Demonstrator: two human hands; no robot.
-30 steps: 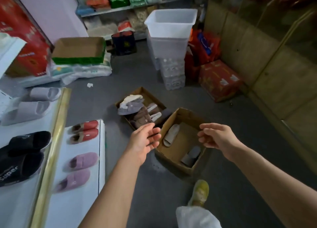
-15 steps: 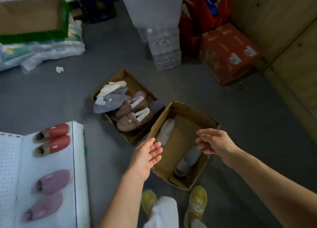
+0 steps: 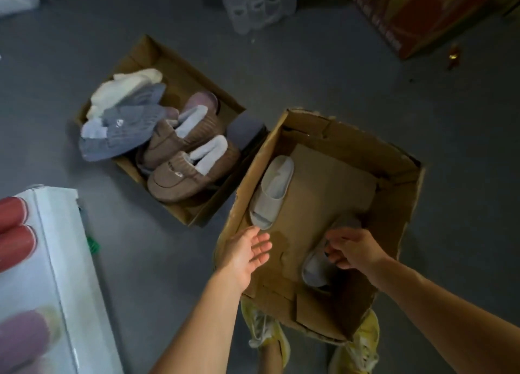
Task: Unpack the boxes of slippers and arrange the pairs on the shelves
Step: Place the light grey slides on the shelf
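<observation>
Two cardboard boxes sit on the grey floor (image 3: 323,72). The nearer box (image 3: 394,233), at about 5 o'clock from the frame's centre, holds two pale grey slide slippers: one (image 3: 273,193) lies along its left wall, toe pointing toward the person, and the other (image 3: 318,266) lies near its right side, partly hidden. The right hand (image 3: 354,251) is down in this box with its fingers curled onto that second slipper, gripping its upper. The left hand (image 3: 247,252) reaches in at the box's near-left wall, fingers straight and spread, holding nothing, its fingertips just beside the toe of the first slipper; whether they touch it cannot be told. The farther box (image 3: 174,61), at 10 o'clock from the nearer one and touching it at a corner, is packed with a brown fluffy pair (image 3: 180,159), a blue-grey pair (image 3: 123,131) and a cream slipper (image 3: 126,86). At 8 o'clock, a white shelf (image 3: 62,247) carries a red pair (image 3: 14,233) and, nearer, a blurred pink slipper (image 3: 22,337). Yellow shoes (image 3: 264,331) show below the nearer box.
</observation>
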